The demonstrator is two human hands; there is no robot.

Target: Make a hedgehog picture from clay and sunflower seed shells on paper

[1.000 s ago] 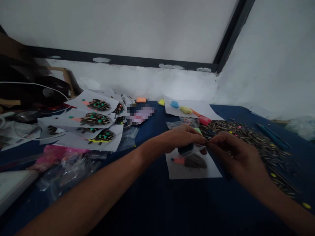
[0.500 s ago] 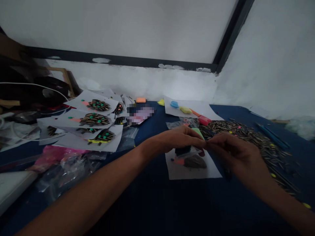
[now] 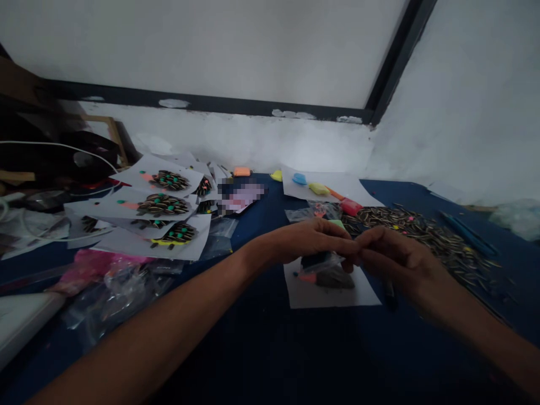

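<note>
My left hand [image 3: 312, 241] is closed, and a small clear plastic bag [image 3: 333, 260] with something dark in it hangs under its fingers. The fingertips of my right hand [image 3: 399, 264] are pinched together and meet those of the left; whatever lies between them is too small to make out. Below both hands lies a white sheet of paper [image 3: 363, 293]. On the sheet is a hedgehog shape with a grey body [image 3: 336, 279], a pink snout [image 3: 307, 278] and a dark nose. Part of the sheet is hidden by the bag and fingers.
Sunflower seeds [image 3: 426, 236] are heaped at right, beside a blue pen-like tool [image 3: 470, 233]. Colored clay pieces [image 3: 318, 188] rest on another sheet at the back. Finished seed hedgehogs on paper [image 3: 162, 205] are stacked at left, above crumpled plastic bags [image 3: 122, 289].
My right hand has shifted slightly right and down, with the left fingertips following a little. Both hands still meet above the sheet; the bag stays under my left hand.
</note>
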